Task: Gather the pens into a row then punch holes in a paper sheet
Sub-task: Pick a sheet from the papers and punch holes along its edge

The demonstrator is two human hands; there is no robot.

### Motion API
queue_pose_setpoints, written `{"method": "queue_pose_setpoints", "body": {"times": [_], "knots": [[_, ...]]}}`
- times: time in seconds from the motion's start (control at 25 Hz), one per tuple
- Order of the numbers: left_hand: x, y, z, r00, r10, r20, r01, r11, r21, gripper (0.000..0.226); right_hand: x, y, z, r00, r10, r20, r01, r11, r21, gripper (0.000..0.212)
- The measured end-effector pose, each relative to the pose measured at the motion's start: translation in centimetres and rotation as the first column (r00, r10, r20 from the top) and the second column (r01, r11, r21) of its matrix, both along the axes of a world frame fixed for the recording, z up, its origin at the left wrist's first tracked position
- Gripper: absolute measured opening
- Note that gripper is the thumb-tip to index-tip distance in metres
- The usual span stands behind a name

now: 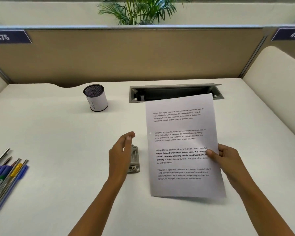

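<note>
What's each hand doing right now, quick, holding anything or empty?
Left hand: open, holding nothing, just above the hole punch.
Right hand: closed on the right edge of the paper sheet, thumb on top.

1. A dark blue tag [8,36] on the far partition's left end reads "475".
2. A matching dark blue tag [290,34] at the far right reads "476".
3. The paper sheet [184,145] carries four printed paragraphs, each beginning "Village life is a peaceful, close-knit, and nature-connected way of living"; the third is partly in bold.
</note>
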State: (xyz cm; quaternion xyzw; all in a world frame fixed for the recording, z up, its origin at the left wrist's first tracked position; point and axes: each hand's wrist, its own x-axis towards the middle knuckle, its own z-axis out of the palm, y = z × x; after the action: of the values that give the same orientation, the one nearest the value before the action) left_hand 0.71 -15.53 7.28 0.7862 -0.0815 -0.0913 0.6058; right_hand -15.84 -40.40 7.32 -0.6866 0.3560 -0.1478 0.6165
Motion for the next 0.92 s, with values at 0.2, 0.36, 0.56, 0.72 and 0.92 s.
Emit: {"method": "queue_pose_setpoints", "body": {"times": [0.2,0.36,0.56,0.72,0.92], "knots": [[-2.3,-0.9,1.2,0.992,-0.127,-0.024,0.127,0.991,-0.037,0.026,-0.8,1.0,2.3,0.992,0.029,0.12,-0.022,0.998,-0.059,0.015],[-3.5,-1.0,2.2,0.988,-0.156,-0.008,0.155,0.984,-0.092,0.027,-1.4,2.0,3.3,0.972,0.025,0.233,-0.006,0.997,-0.081,0.017],[-4.7,-1.0,3.6,0.981,-0.077,0.175,0.103,0.984,-0.143,0.014,-2.0,3.1,3.7,0.942,-0.019,0.334,0.058,0.993,-0.108,0.016],[-5.7,-1.8,4.6,0.958,-0.012,0.288,0.085,0.966,-0.243,0.014,-2.1,3.1,4.5,0.908,-0.065,0.414,0.127,0.984,-0.124,0.011],[-7.4,-2.1,3.4,0.954,0.051,0.297,0.042,0.953,-0.299,0.015,-3.2,3.3,3.2,0.863,-0.098,0.495,0.144,0.988,-0.056,0.009]]}}
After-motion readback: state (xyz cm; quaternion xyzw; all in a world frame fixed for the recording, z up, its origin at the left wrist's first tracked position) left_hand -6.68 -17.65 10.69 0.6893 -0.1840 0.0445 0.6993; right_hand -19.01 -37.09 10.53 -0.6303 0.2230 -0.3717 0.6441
